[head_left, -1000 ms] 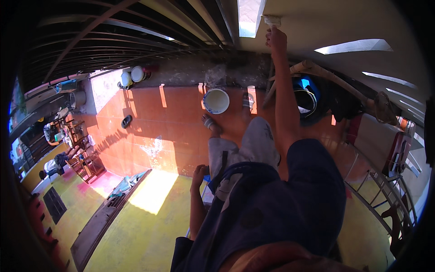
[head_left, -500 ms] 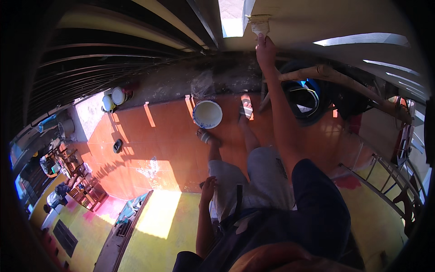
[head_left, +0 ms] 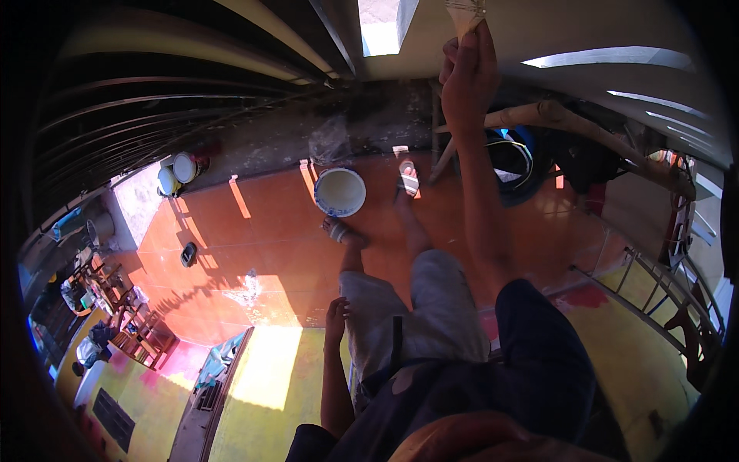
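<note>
My right hand (head_left: 469, 81) is raised at the top, its fingers closed around the handle of a flat paintbrush (head_left: 465, 15). The bristle end runs out at the upper edge, in front of a pale beige wall (head_left: 554, 31); whether it touches the wall cannot be seen. My left hand (head_left: 336, 314) hangs low beside my left thigh, its fingers loosely bent and slightly apart, with nothing visible in them. On the orange floor ahead of my feet stands a white bucket (head_left: 317, 202) with blue smears on its rim; what it holds is hard to make out.
Dark metal bars (head_left: 169, 96) fill the upper left. A wooden pole (head_left: 554, 115) crosses in front of a dark round tub (head_left: 508, 196) at right. Lidded pails (head_left: 185, 167), a dark slipper (head_left: 188, 254), wooden chairs (head_left: 138, 339) and a ladder (head_left: 639, 296) stand or lie about the floor.
My right hand has come up and shows larger, carrying the paintbrush partly out at the upper edge. The left hand stays by my thigh. The whole view has shifted slightly.
</note>
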Available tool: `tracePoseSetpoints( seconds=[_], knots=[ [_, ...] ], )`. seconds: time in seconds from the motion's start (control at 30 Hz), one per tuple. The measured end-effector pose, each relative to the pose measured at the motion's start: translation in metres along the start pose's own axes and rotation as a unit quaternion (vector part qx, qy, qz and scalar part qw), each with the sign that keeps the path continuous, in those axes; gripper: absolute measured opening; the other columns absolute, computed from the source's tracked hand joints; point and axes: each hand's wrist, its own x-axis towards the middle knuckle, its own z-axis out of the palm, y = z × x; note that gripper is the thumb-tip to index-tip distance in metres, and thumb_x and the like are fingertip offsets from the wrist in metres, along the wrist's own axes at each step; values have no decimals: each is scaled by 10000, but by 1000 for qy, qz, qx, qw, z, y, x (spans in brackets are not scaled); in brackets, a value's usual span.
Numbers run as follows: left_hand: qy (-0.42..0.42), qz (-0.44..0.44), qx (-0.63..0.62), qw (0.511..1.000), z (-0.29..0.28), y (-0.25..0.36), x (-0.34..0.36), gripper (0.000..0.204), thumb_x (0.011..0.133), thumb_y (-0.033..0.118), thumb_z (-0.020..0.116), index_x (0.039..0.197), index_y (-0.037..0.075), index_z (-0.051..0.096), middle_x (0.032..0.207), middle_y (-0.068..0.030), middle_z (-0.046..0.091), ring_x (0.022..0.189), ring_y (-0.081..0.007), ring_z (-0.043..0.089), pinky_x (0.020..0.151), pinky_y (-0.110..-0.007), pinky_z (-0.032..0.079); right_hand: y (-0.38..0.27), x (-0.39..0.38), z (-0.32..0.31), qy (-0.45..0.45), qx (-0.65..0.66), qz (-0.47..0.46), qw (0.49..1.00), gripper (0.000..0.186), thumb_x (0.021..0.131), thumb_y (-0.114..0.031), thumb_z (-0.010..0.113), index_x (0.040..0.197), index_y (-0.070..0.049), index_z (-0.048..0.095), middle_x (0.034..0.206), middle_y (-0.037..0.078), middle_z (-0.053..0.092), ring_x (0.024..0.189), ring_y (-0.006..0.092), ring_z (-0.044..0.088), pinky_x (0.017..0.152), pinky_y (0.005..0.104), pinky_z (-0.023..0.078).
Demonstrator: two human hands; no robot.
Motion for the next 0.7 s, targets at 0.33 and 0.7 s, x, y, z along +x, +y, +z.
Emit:
tracePoseSetpoints(
  seconds=[0.33,0.7],
  knots=[
    [-37,18,79,996,14,-23,15,324,1072,290,491,1309,82,561,1126,-81,659,903,-160,668,772,-284,533,209,-65,32,-114,-289,237,920,419,1007,-190,528,1407,-66,556,1264,254,639,1133,420,631,924,436,517],
    [15,-28,-49,998,30,-22,12,280,1064,222,482,1234,45,619,1096,-59,653,888,-113,608,789,-262,496,72,-32,5,49,74,50,995,372,1085,-304,474,1188,18,630,717,12,566,599,82,512,559,235,419]
  ],
)
